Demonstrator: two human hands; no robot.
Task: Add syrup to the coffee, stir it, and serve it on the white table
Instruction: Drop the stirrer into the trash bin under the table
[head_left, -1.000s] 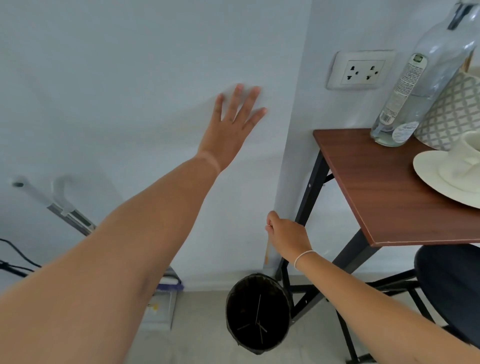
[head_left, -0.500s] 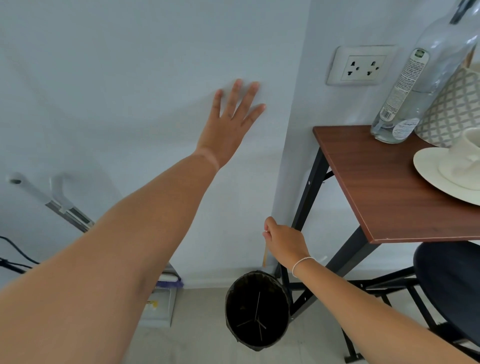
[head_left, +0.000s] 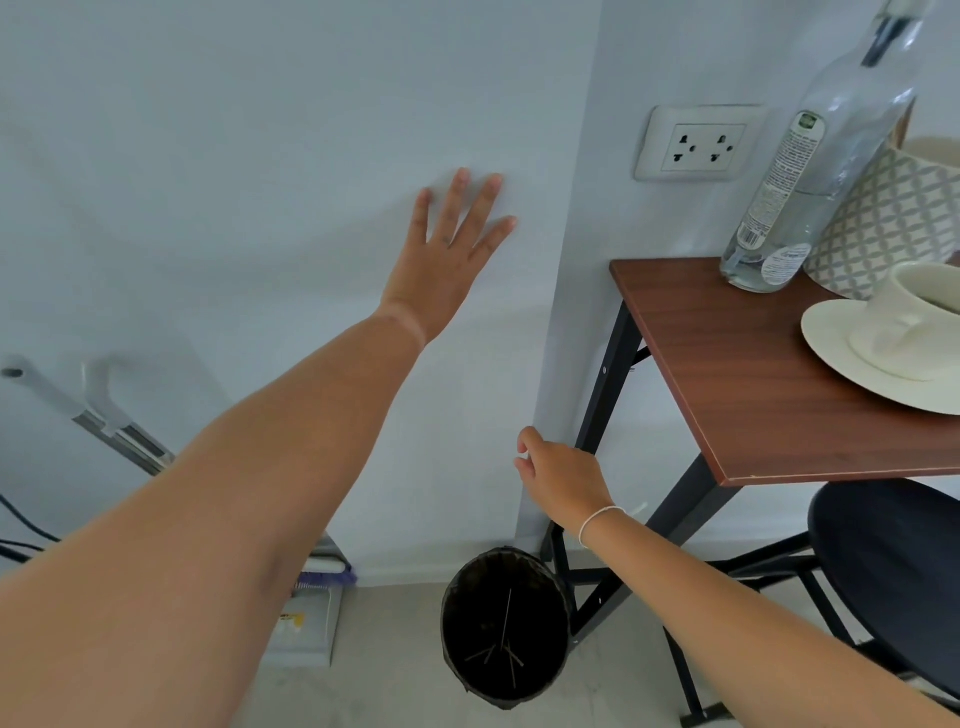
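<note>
Above the black bin: right hand loosely curled and empty, stirrers lying inside the bin.

Over the last second almost nothing has moved: the left hand (head_left: 451, 249) still lies flat on the wall (head_left: 234, 156) with its fingers spread and released, holding nothing, and the right hand (head_left: 558, 478) still hangs above the bin (head_left: 506, 626), only a little higher in the view than before. Its fingers are half bent and seem to grasp nothing. Thin sticks lie at the bottom of the bin, so the stirring seems to be finished. The cup (head_left: 919, 317) stands on its saucer (head_left: 852, 364) on the brown table (head_left: 737, 374), beside the glass bottle (head_left: 810, 171); whether coffee is inside is hard to tell. No white table is in view, so the serving is probably the step that remains.
</note>
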